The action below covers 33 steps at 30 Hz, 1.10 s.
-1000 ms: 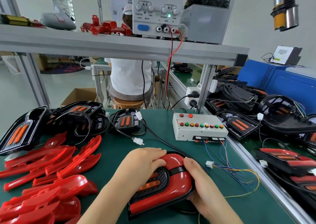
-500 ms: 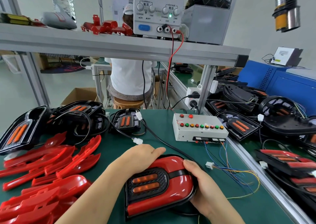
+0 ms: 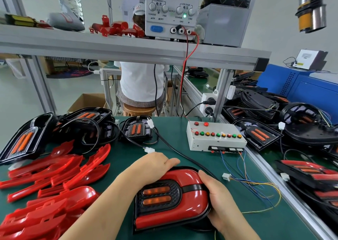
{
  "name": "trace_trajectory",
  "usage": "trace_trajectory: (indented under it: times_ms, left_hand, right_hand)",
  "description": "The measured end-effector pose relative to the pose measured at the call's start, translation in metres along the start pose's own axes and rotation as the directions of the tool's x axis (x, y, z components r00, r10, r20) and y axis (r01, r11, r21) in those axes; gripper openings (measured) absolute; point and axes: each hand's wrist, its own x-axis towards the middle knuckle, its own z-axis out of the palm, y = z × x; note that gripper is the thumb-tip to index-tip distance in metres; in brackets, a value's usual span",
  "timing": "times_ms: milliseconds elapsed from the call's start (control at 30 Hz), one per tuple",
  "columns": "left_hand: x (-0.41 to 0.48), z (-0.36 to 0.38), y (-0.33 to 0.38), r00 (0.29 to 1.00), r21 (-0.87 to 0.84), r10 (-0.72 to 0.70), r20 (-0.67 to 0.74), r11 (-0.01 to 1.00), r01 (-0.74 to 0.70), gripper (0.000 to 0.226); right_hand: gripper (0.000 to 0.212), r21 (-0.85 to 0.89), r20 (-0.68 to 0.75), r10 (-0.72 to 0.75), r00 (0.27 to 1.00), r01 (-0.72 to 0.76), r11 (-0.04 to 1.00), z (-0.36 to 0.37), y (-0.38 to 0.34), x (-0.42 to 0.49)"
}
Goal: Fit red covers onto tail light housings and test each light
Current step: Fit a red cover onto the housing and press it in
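Note:
A tail light (image 3: 170, 201) with a red cover fitted over its black housing lies on the green mat in front of me, two orange lenses facing up. My left hand (image 3: 151, 164) rests on its far left edge, fingers curled over the rim. My right hand (image 3: 217, 201) grips its right side from below. A pile of loose red covers (image 3: 47, 181) lies at the left. Bare black housings (image 3: 87, 128) with orange lenses stand behind that pile.
A white test box (image 3: 215, 137) with coloured buttons sits at the centre right, thin wires and a white plug (image 3: 226, 176) trailing from it. A power supply (image 3: 173, 11) stands on the shelf above. More tail lights (image 3: 301, 130) crowd the right bench. A seated person is behind the bench.
My left hand slid off the top of the light to its far edge, uncovering the orange lenses. The light has turned slightly flatter toward me. My right hand keeps its grip.

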Motion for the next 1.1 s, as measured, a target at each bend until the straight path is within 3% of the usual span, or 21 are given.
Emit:
trace_trajectory:
  times_ms: [400,600,667,700,767,800,867,967,1100]
  left_hand:
    - [0.001,0.01,0.002,0.992,-0.071,-0.081,-0.095,0.995,0.074,0.054]
    - [-0.005,0.009,0.013,0.951,-0.252,-0.247,-0.183,0.947,0.198,0.06]
    - [-0.008,0.007,0.01,0.926,-0.399,-0.352,-0.134,0.875,0.274,0.035]
    - [-0.011,0.003,0.006,0.925,-0.517,-0.374,-0.074,0.807,0.285,0.049]
    - [-0.015,-0.002,-0.005,0.921,-0.779,-0.38,0.084,0.551,0.299,0.083]
    - [-0.016,-0.005,-0.01,0.927,-0.804,-0.356,0.123,0.511,0.303,0.088]
    - [-0.021,-0.008,-0.015,0.932,-0.758,-0.323,0.166,0.563,0.331,0.089]
    - [-0.02,0.002,-0.01,0.926,-0.613,-0.363,0.107,0.709,0.349,0.087]
    - [-0.021,0.009,0.001,0.939,-0.314,-0.343,-0.017,0.893,0.321,0.044]
  right_hand:
    - [0.029,-0.122,-0.058,-0.1,0.993,0.092,0.988,0.003,0.001,-0.001]
    - [0.038,-0.038,0.055,-0.064,0.996,0.066,0.997,-0.001,-0.002,-0.005]
    - [0.045,-0.037,0.063,-0.094,0.994,0.097,0.995,-0.003,-0.002,-0.004]
    - [0.044,-0.03,0.072,-0.098,0.993,0.101,0.994,-0.003,-0.001,-0.004]
    - [0.043,-0.016,0.081,-0.088,0.993,0.089,0.996,-0.005,-0.002,-0.004]
    - [0.042,-0.009,0.079,-0.078,0.994,0.079,0.997,-0.006,-0.001,-0.004]
    - [0.043,0.008,0.064,-0.048,0.997,0.048,0.999,-0.007,-0.001,-0.005]
    - [0.049,0.039,0.045,-0.006,0.999,0.004,0.999,-0.007,-0.002,-0.006]
    - [0.049,0.046,0.036,0.002,0.999,-0.004,0.999,-0.007,-0.003,-0.006]
